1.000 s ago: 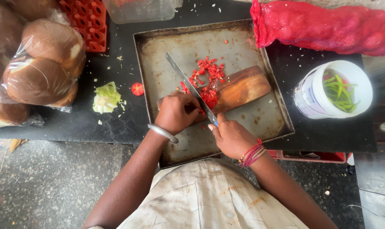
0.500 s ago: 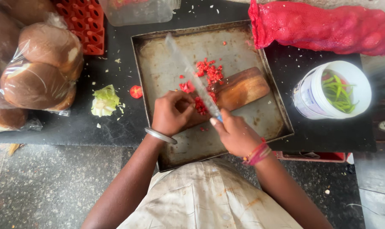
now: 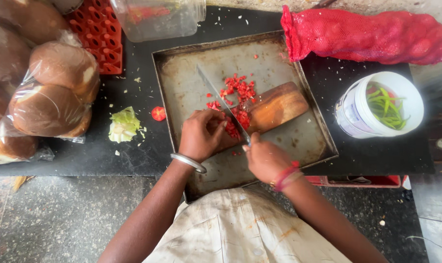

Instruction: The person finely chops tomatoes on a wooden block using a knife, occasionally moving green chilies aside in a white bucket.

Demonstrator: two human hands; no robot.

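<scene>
My right hand (image 3: 263,158) grips the handle of a long knife (image 3: 220,102), whose blade points up and left across a small wooden board (image 3: 279,104). Chopped red pieces (image 3: 238,90) lie on the board and beside it. My left hand (image 3: 201,134), a metal bangle on its wrist, curls over red pieces at the board's near end, right beside the blade. The board lies inside a worn metal tray (image 3: 191,63) on a dark counter.
A white tub of green chillies (image 3: 384,104) stands right of the tray, with a red mesh sack (image 3: 367,34) behind it. Bagged buns (image 3: 50,97), a red plastic crate (image 3: 96,36), a clear container (image 3: 157,17), a cabbage scrap (image 3: 124,124) and a red slice (image 3: 158,113) lie to the left.
The knife has kept rocking over the red pieces, its tip swinging slightly. Both hands stay in about the same place at the board's near end.
</scene>
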